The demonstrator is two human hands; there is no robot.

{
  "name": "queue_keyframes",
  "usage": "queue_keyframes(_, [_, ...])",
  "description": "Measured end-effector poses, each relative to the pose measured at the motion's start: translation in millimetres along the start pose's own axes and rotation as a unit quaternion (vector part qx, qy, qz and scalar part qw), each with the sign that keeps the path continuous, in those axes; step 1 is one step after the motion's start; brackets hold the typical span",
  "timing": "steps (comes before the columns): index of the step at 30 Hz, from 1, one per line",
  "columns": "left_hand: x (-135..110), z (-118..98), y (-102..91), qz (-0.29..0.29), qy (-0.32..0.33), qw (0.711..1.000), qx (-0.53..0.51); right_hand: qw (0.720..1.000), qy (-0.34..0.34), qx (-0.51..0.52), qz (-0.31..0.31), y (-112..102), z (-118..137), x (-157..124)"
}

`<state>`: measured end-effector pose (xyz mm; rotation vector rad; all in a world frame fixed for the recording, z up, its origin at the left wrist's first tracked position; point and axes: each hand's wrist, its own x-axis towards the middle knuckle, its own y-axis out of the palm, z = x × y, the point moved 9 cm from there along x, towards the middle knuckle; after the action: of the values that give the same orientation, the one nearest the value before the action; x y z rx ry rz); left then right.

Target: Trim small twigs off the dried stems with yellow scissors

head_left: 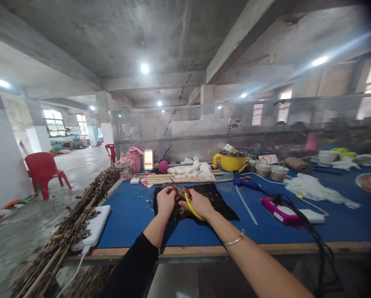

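Note:
Over a black cloth (pixel 224 203), my right hand (pixel 200 203) is closed around a pair of scissors (pixel 194 211) with yellow handles. The blades point away to the upper left, close to the fingertips of my left hand (pixel 166 201). That hand is closed in a pinch, and what sits between its fingers is too small to make out. Brown dry plant scraps (pixel 180 212) lie on the cloth beneath both hands. Light wooden sticks (pixel 185 180) lie just beyond the cloth on the blue tabletop (pixel 129 223).
A blue glue gun (pixel 247 182) and a purple power strip (pixel 280 211) with black cables lie to the right. White gloves (pixel 318 188) and a yellow pot (pixel 231 160) stand farther back. Bundled dry stalks (pixel 70 219) and a white device (pixel 95 225) line the left edge.

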<state>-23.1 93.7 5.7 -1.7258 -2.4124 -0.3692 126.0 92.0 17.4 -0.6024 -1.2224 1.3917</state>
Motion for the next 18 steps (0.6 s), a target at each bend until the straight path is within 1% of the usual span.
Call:
queue_keyframes(3, [-1.6, -2.9, 0.5, 0.005, 0.013, 0.999, 0.041, 1.000, 0.001, -0.004, 0.005, 1.2, 0.2, -0.1])
queue_keyframes(7, [-7.1, -15.4, 5.6, 0.034, 0.051, 0.994, 0.095, 1.000, 0.007, -0.003, 0.013, 0.9, 0.5, 0.1])
queue_keyframes(10, [-11.1, -26.3, 9.4, 0.050, 0.089, 0.989, 0.110, 1.000, 0.009, 0.002, 0.018, 1.0, 0.5, 0.6])
queue_keyframes(12, [-12.3, -29.8, 9.7, 0.051, 0.103, 0.988, 0.107, 1.000, 0.008, 0.005, 0.017, 1.6, 0.2, 1.2])
queue_keyframes(18, [-10.6, -22.4, 2.3, 0.019, 0.078, 0.990, 0.117, 1.000, -0.014, -0.009, 0.007, 2.8, 1.9, 1.2])
